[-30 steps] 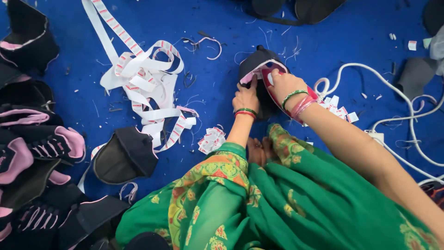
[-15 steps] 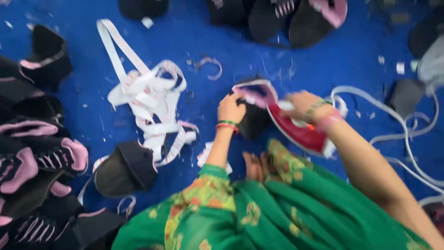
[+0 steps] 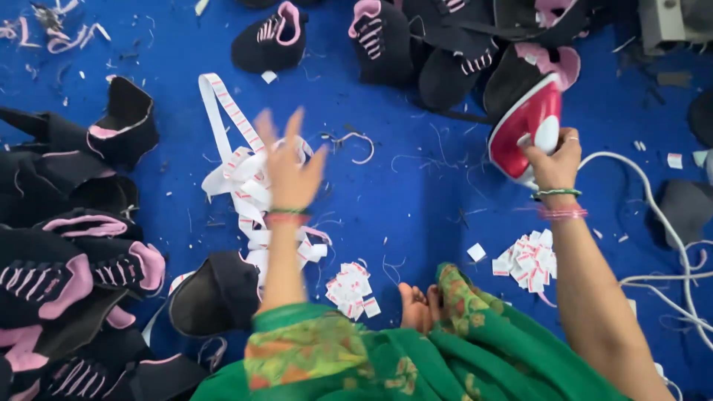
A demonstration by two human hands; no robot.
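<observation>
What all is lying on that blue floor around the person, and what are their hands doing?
Floor covering: one, blue, under everything, strewn with thread scraps.
Shoe uppers, left pile: many, black with pink trim, along the left edge.
Shoe uppers, top group: several, black and pink, along the top.
Single upper: one, black, beside the left forearm.
Label tape: one tangled strip, white with red marks, centre left.
Cut labels: two small heaps, white and red, one near the foot, another by the right arm.
Iron: one, red and white, upper right.
Cord: white, at right.
Clothing: green, patterned, bottom.
Left hand: open, blurred, above the tape.
Right hand: gripping the iron.
</observation>
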